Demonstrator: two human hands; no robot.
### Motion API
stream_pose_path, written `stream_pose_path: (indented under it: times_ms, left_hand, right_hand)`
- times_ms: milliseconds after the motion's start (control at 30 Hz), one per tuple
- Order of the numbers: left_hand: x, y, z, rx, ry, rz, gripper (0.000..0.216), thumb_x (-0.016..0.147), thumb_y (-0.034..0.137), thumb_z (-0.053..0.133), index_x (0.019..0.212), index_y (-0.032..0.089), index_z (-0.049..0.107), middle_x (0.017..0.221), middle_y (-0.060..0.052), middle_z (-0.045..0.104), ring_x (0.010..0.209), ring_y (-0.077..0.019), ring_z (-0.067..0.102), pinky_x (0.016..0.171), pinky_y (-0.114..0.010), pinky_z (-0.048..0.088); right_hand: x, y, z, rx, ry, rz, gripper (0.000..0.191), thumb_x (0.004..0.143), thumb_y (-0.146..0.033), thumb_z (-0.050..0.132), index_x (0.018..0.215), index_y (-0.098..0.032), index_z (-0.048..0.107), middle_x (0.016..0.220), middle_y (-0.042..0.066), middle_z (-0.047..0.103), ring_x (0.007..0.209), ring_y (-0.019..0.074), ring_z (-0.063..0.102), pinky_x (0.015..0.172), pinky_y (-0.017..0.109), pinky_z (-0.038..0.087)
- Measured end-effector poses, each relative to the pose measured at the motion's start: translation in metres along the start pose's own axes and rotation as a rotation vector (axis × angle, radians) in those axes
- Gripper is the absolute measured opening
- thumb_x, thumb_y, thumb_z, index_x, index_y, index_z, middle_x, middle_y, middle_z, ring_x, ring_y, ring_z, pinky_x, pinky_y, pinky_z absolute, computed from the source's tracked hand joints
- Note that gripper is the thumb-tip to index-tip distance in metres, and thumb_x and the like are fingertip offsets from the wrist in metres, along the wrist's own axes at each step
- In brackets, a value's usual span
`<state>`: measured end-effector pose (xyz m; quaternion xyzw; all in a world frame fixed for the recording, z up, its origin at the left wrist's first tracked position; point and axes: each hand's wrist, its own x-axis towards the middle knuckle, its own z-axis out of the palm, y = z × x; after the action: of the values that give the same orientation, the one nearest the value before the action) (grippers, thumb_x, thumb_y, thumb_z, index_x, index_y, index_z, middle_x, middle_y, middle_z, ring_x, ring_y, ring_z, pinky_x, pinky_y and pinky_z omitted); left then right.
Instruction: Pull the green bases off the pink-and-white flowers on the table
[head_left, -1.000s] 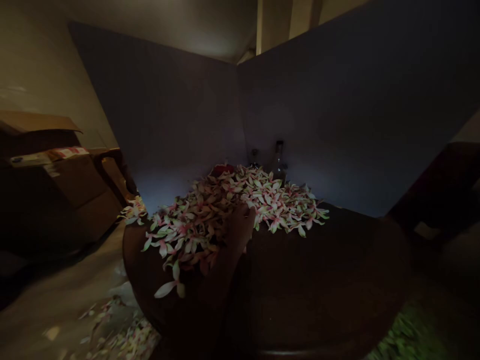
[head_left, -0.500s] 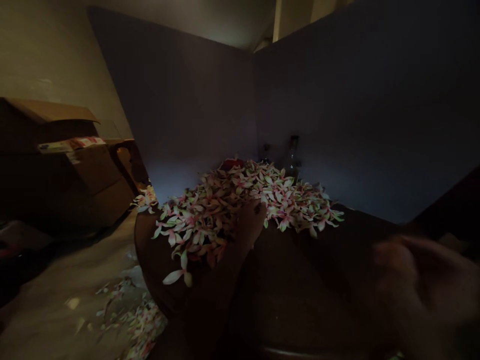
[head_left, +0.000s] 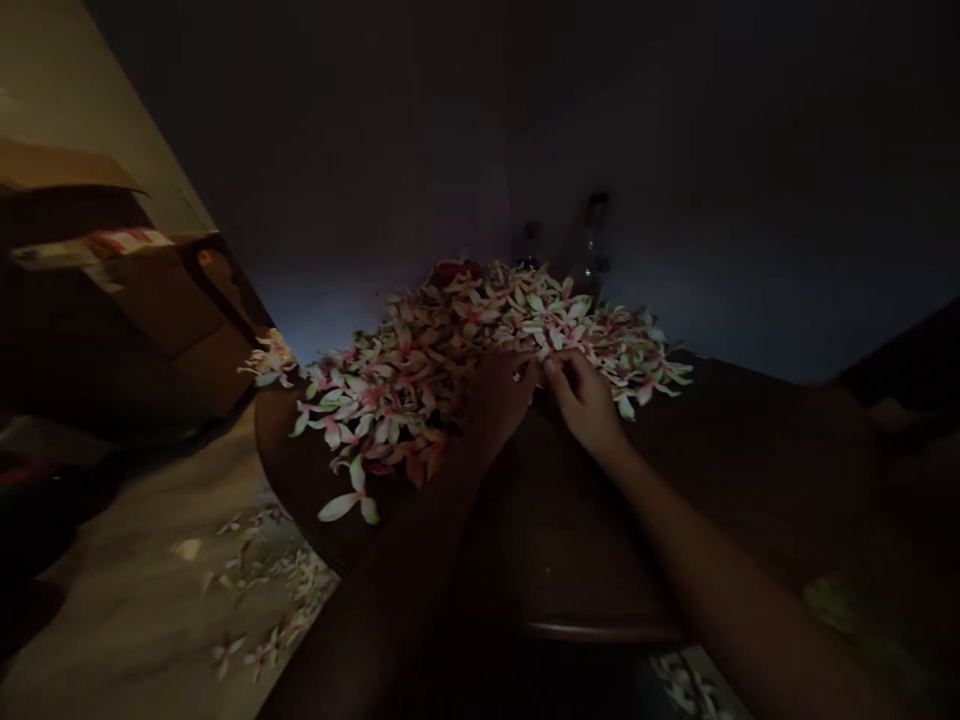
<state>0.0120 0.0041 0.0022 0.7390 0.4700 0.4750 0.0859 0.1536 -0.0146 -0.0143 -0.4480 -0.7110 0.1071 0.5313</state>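
Right hand pinches into the heap of pink-and-white blossoms, left hand half-curled against it, grip unclear, on the dark wooden worktop.

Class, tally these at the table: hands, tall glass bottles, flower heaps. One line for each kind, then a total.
Hands: 2 (left hand, right hand)
Tall glass bottles: 1
Flower heaps: 1
Total: 4

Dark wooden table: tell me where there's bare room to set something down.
The dark wooden table is bare right of the right hand, beside the flower heap, and in front of both hands toward the near rim. Crowded: the heap, under the left hand, and back by the glass bottle.
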Motion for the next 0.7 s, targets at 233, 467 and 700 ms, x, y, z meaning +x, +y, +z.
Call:
stream_pose_path:
  times_ms: [233,467,700]
  left_hand:
    - [-0.004,0.009,0.000,-0.059,-0.126,0.081,0.024,0.090,0.024,0.055,0.103,0.020,0.076,0.094,-0.006,0.074,0.087,-0.0190,0.064,0.082,-0.028,0.046]
    - [-0.002,-0.003,-0.001,-0.275,-0.198,-0.094,0.029,0.084,0.035,0.066,0.109,0.023,0.076,0.104,-0.003,0.075,0.090,-0.0187,0.068,0.082,-0.026,0.050]
    - [-0.002,0.001,-0.008,-0.283,-0.221,-0.078,0.026,0.083,0.041,0.063,0.094,0.022,0.078,0.083,0.001,0.075,0.080,-0.0160,0.065,0.072,-0.022,0.045]
  right_hand:
    - [0.009,0.005,-0.012,0.054,0.001,0.047,0.026,0.093,-0.048,0.053,0.085,-0.023,0.054,0.065,-0.002,0.057,0.061,0.0145,0.053,0.061,0.027,0.041]
    - [0.012,0.011,-0.019,0.028,-0.061,0.030,0.023,0.092,-0.042,0.053,0.091,-0.020,0.062,0.068,0.000,0.063,0.065,0.0156,0.057,0.065,0.027,0.043]
    - [0.012,0.013,-0.022,0.054,-0.074,-0.001,0.028,0.093,-0.043,0.051,0.095,-0.019,0.066,0.075,0.001,0.064,0.067,0.0159,0.057,0.067,0.028,0.043]
